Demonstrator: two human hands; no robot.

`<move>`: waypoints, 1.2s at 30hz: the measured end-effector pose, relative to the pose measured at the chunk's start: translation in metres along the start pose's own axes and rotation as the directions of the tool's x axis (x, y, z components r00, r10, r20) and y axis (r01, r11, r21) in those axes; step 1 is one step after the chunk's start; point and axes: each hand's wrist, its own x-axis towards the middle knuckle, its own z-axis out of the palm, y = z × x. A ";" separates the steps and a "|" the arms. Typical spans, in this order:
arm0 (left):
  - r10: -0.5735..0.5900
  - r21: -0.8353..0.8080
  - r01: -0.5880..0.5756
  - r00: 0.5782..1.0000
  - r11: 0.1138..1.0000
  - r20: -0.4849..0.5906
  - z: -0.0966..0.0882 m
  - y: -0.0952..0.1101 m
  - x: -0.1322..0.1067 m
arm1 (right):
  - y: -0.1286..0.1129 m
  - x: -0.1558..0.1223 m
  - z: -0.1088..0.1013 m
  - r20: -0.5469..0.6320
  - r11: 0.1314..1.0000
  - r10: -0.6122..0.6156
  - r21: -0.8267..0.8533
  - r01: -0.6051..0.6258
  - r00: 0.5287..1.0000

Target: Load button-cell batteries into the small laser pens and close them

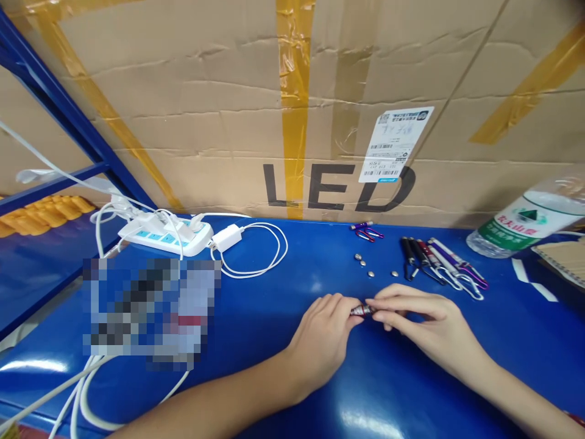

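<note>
Both my hands rest on the blue table (274, 341) and pinch one small red keychain flashlight (362, 310) between them. My left hand (322, 338) has its fingers curled round the flashlight's left end. My right hand (414, 317) grips the right end with thumb and fingers closed. Several button cell batteries (365, 266) lie loose on the table just beyond my hands. A row of several more keychain flashlights (439, 262) with clips lies to the right of the batteries. A purple and red clip piece (367, 231) lies farther back.
A large cardboard box (292, 110) printed "LED" stands along the back. A white power strip (167, 235) with a charger (227, 237) and cables sits at the left. A plastic water bottle (530, 222) lies at the right. A blurred patch (150, 314) covers something left of my hands.
</note>
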 end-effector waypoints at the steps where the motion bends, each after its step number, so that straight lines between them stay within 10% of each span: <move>1: 0.028 0.004 -0.028 1.000 1.000 0.008 0.000 0.000 0.000 | 0.001 -0.002 -0.001 -0.003 1.000 -0.001 0.005 0.001 1.000; 16: 0.235 -0.099 -0.225 0.966 0.969 0.108 -0.003 -0.004 0.005 | 0.011 -0.009 -0.002 0.096 0.957 -0.052 0.288 0.022 0.994; 36: 0.267 -0.026 -0.267 0.964 0.963 -0.009 0.000 -0.007 0.000 | 0.009 -0.006 0.002 0.104 0.973 0.197 0.104 -0.208 0.975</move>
